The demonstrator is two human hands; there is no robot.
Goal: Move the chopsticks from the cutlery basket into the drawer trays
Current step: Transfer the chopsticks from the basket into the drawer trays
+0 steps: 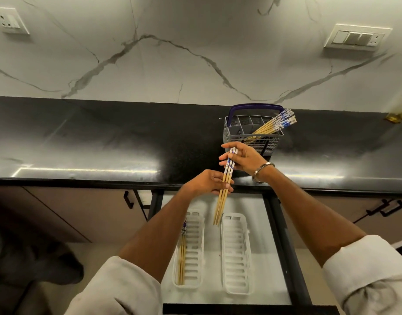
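Nearest: open drawer [218,296] under the counter, two white slotted trays inside, side by side. Left tray [194,248] holds a pair of chopsticks [182,258] along its left wall, patterned ends pointing toward the counter. Right tray [236,253] shows only its slots. Above the drawer, both hands share a bundle of three chopsticks [225,187], held at a slant, bare wooden tips down over the gap between the trays. Left hand [206,183]: fingers curled round the wooden mid-section of the bundle. Right hand [243,159]: fingers closed on the blue-and-white patterned top ends; metal bangle [262,171] at the wrist. Both sleeves light-coloured, pushed up the forearms. Behind the hands, on the black counter [104,142], the grey cutlery basket [252,135] with dark blue handle. Remaining chopsticks [272,125] lean in it toward the right, patterned ends sticking out past the rim. Farthest: marble-look wall, a switch plate at each side.
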